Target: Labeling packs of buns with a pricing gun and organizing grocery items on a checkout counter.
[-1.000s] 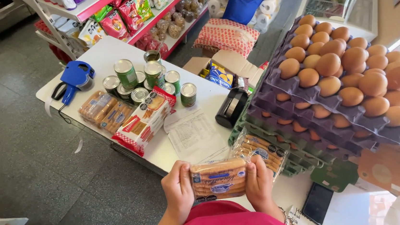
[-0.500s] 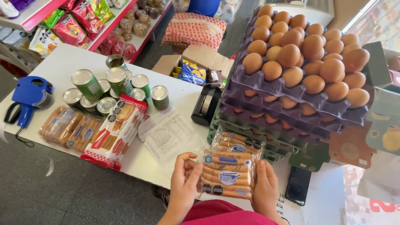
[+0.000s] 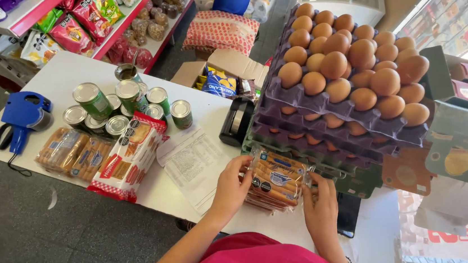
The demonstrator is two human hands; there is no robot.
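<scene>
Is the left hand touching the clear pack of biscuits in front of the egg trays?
Touching. The head view shows the left hand with fingers curled onto the near left edge of the biscuit pack, no gap visible; the right hand grips its other end.

Both hands hold a clear packet of biscuits (image 3: 276,179) at the near edge of the white bench (image 3: 65,70): the left hand (image 3: 232,187) grips its left end, the right hand (image 3: 320,208) its right end. The packet sits just beside a tall stack of purple egg trays (image 3: 323,123), the top tray full of brown eggs (image 3: 346,59). A printed paper sheet (image 3: 194,163) lies beside the left hand. Farther left lie a red-and-white cracker pack (image 3: 126,160) and more wrapped biscuits (image 3: 72,151), with a cluster of green tins (image 3: 121,102) behind them. A blue price-label gun (image 3: 24,116) rests near the bench's left edge.
</scene>
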